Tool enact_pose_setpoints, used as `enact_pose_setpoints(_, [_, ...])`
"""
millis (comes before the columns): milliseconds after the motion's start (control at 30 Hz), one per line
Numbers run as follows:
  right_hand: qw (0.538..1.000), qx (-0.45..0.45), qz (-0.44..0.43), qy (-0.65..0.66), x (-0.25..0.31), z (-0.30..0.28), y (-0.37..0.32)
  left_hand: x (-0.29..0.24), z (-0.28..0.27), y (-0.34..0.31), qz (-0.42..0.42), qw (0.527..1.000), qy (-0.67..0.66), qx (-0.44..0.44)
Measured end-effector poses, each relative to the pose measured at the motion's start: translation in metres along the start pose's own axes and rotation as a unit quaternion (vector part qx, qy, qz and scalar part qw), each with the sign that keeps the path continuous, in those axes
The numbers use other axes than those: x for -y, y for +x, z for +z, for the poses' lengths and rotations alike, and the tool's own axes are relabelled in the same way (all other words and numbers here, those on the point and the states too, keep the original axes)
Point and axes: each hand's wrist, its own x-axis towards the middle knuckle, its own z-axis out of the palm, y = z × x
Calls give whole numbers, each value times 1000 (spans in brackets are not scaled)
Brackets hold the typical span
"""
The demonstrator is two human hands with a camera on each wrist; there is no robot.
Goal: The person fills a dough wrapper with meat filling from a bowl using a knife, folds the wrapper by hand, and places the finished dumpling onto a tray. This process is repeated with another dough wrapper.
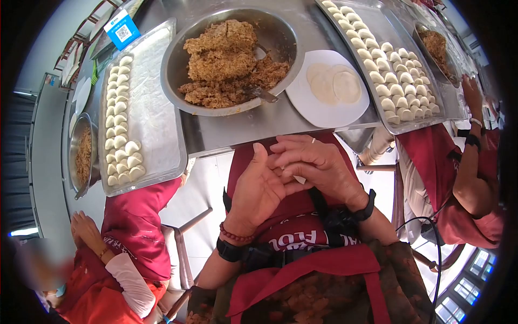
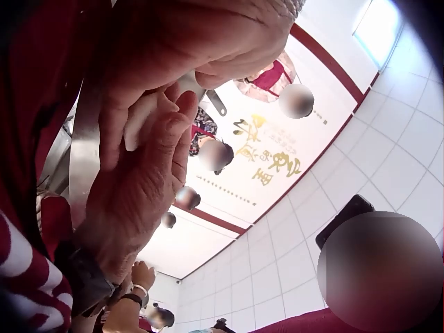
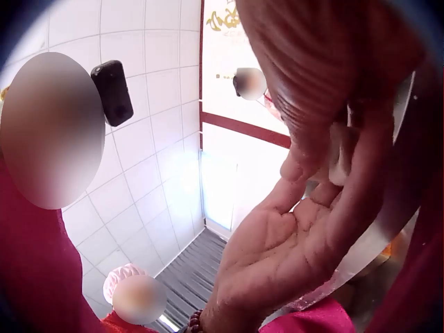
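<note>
In the head view, a person's left hand (image 1: 259, 186), with dark red beads at its wrist, and right hand (image 1: 324, 170), with a black strap, meet in front of a dark red apron with white letters (image 1: 310, 237); their fingers come together round a small white piece of soft dough (image 1: 299, 179), just off the edge of a shiny grey metal table (image 1: 216, 129); on the table is a big round steel bowl (image 1: 283, 32) with crumbly brown filling (image 1: 221, 54) in it; beside it is a white plate (image 1: 318, 116) with thin round dough sheets (image 1: 345, 86); a metal tray on the left (image 1: 154, 119) and one on the right (image 1: 394, 27) both hold rows of plump white dumplings.

In the left wrist view, the left hand is big at the top; the right hand is below, its thumb and fingers pinching the dough, which sits between the two hands.

In the right wrist view, the left palm faces up and its fingers bend round the dough; the right hand comes down from above and pinches it; the fingers hide much of the dough.
</note>
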Motion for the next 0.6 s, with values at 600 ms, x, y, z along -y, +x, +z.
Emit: enact_pose_setpoints(600, [999,0,32,-19,-3,2,-4,3,5,-1,17,1000,-21,2])
